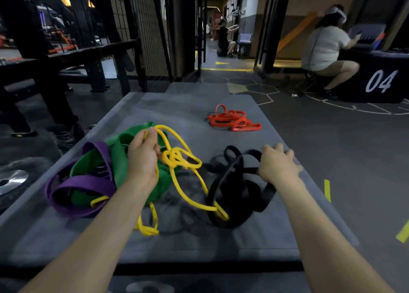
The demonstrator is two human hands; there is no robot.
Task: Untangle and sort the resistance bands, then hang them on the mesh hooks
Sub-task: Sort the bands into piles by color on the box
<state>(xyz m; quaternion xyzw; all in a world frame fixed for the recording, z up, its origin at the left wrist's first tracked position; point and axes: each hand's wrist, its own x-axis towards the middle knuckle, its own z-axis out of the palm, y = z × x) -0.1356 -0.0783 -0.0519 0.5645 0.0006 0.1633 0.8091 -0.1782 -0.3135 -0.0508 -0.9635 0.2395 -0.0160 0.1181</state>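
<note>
Separating the yellow band (pixel 177 160) from the black band (pixel 230 186) looks to be the step in hand, and it wants slack, not force. The left hand (pixel 142 155) pinches a yellow loop between thumb and curled fingers, with the yellow knot just off its thumb side; the right hand (pixel 277 164) is curled over a black strap, though blur hides how firmly the fingers close. Judging from the lie of things, the yellow tail passes through a black loop below and between the two hands, so easing that black loop wider and feeding the yellow back through should serve better than pulling the hands apart, which would likely tighten the knot. Under and outward of the left hand lie the green band (pixel 119 160) and purple band (pixel 84 184), wound together, and yellow strands run beneath that wrist, so a lift could drag them along. Well beyond both hands the orange bands (pixel 232 120) sit apart on the grey mat (pixel 243 244). Mesh panelling (pixel 146 27) stands far off past the left hand; no hooks are discernible.
</note>
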